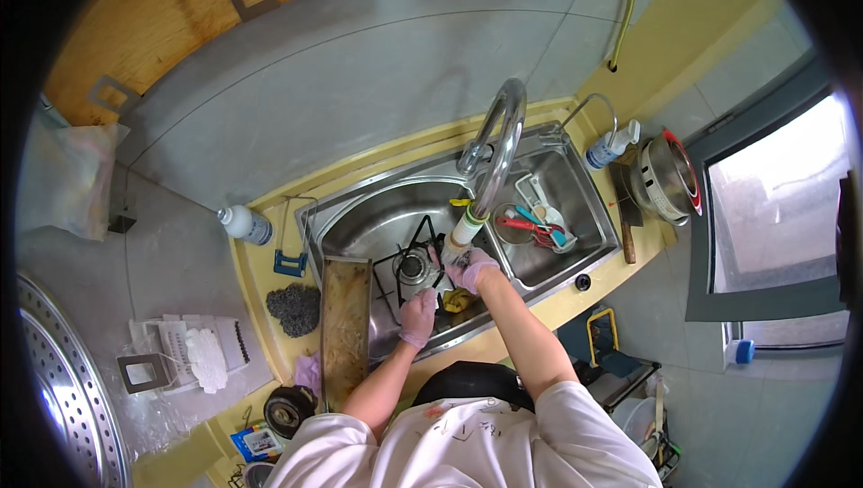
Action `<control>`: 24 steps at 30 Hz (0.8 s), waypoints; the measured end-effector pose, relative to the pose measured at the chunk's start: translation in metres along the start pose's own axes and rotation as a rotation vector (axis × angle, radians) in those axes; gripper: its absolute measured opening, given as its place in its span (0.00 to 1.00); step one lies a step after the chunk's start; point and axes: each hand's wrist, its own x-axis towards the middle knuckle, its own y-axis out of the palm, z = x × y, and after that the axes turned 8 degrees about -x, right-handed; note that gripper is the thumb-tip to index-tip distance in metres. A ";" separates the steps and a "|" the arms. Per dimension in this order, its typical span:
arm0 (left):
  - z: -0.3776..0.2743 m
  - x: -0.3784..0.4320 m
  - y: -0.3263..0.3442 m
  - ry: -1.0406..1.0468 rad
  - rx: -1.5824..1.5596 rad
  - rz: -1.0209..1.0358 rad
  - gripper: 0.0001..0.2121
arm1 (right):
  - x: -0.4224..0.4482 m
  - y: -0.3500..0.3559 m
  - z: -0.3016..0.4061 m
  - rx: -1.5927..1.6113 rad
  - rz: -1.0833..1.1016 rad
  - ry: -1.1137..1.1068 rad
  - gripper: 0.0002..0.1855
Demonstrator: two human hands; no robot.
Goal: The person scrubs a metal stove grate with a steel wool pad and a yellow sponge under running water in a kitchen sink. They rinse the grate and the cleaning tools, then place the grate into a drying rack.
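Observation:
My left hand point(418, 318), in a thin translucent glove, is closed at the near edge of a black metal pot grate point(427, 222) in the large sink basin point(364, 215). A round gas burner point(412, 265) shows within the grate. My right hand point(475, 270), gloved too, is under the tap's ribbed nozzle point(466, 228), where water runs over the fingers. Water and the fingers themselves hide what the right hand grips or touches. Between and below the hands lies a yellow cloth point(458, 300). A long stained metal tray point(346, 326) leans across the basin's left end.
The curved chrome tap point(514, 124) arches over the divider. Whisk and utensils point(539, 225) lie in the small basin point(586, 218). A cleaver point(626, 218), spray bottle point(610, 145) and stacked bowls point(664, 178) stand right; steel wool point(294, 309) and a white bottle point(246, 225) left.

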 end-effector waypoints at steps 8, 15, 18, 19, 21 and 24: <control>-0.011 0.011 -0.003 -0.012 -0.015 -0.076 0.16 | -0.038 -0.046 -0.020 -0.736 0.016 -0.384 0.13; -0.030 0.015 -0.002 0.451 0.471 0.151 0.16 | -0.073 -0.050 -0.013 -1.094 -0.154 -1.067 0.18; -0.035 0.013 -0.001 0.714 0.498 0.307 0.16 | -0.091 -0.034 -0.007 -1.078 -0.175 -0.552 0.20; -0.033 0.012 -0.001 0.737 0.489 0.319 0.16 | -0.096 -0.030 -0.009 -1.000 -0.122 -0.392 0.19; -0.032 0.012 0.000 0.783 0.473 0.341 0.16 | -0.096 -0.035 -0.014 -0.966 -0.072 -0.445 0.18; -0.034 0.006 0.000 0.503 0.139 0.233 0.13 | -0.088 -0.038 -0.007 -0.895 0.057 -0.455 0.17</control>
